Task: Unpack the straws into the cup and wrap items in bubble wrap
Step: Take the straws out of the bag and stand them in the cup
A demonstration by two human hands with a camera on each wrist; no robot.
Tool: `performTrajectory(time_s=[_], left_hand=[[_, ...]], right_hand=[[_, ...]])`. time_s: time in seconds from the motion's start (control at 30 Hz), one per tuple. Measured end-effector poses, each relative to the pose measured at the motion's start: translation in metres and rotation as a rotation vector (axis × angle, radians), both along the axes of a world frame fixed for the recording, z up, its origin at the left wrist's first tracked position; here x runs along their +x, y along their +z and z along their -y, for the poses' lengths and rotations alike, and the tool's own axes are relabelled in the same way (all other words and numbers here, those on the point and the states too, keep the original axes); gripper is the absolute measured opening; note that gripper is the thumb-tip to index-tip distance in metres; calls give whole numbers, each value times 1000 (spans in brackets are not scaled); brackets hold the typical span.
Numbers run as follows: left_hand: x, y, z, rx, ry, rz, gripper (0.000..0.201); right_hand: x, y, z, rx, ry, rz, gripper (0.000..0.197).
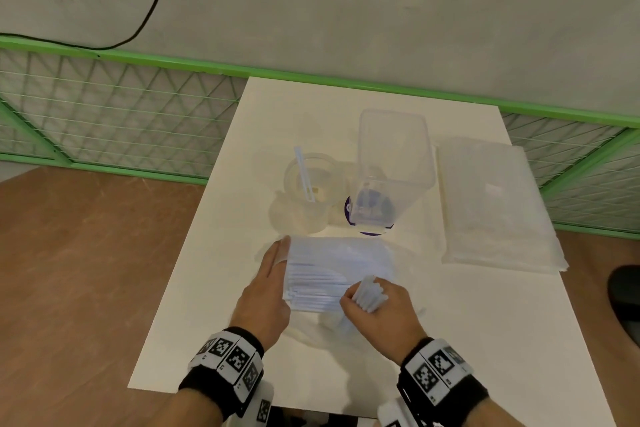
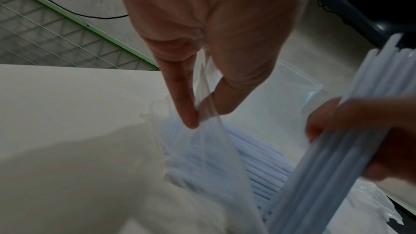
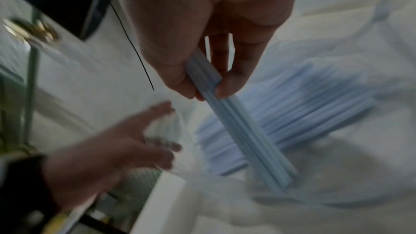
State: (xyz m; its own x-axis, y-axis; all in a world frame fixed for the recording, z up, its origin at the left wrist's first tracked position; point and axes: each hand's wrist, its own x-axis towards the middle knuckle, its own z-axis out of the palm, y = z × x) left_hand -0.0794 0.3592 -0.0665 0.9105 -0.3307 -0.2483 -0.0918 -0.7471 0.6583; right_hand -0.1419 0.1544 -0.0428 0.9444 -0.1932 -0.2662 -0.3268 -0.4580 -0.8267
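The straw packet [image 1: 332,274] lies on the white table [image 1: 214,288], before the cup [image 1: 308,191], which already holds one straw [image 1: 304,173]. The right hand [image 1: 377,312] grips a bundle of straws [image 3: 238,131]; the left hand [image 1: 266,291] pinches the packet's plastic. The unpacking step is in hand; next, I think, the bundle must go upright into the cup. A clear container [image 1: 391,166] stands just beside the cup and may obstruct; the bubble wrap [image 1: 498,204] waits at the right.

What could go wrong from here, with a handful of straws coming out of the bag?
1. The right hand holds a loose bundle of pale blue plastic straws; some could slip from the grip on the way over.
2. The clear round plastic cup is light and already holds one straw; a bundle dropped in off-centre might tip it.
3. The left hand only pinches the thin clear plastic bag; it may slip and spill the remaining straws.
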Motion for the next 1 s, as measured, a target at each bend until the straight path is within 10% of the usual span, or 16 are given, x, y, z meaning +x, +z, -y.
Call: performTrajectory(time_s=[0.43,0.8,1.0], left_hand=[[0,5,-2,55,15,-70,102],[-3,10,-1,74,10,-78,104],[-4,14,1,74,5,-91,104]], right_hand=[[145,176,8,-209,23,417,15],[200,139,-2,-499,161,141,96],[103,144,-20,-360,269,527,21]])
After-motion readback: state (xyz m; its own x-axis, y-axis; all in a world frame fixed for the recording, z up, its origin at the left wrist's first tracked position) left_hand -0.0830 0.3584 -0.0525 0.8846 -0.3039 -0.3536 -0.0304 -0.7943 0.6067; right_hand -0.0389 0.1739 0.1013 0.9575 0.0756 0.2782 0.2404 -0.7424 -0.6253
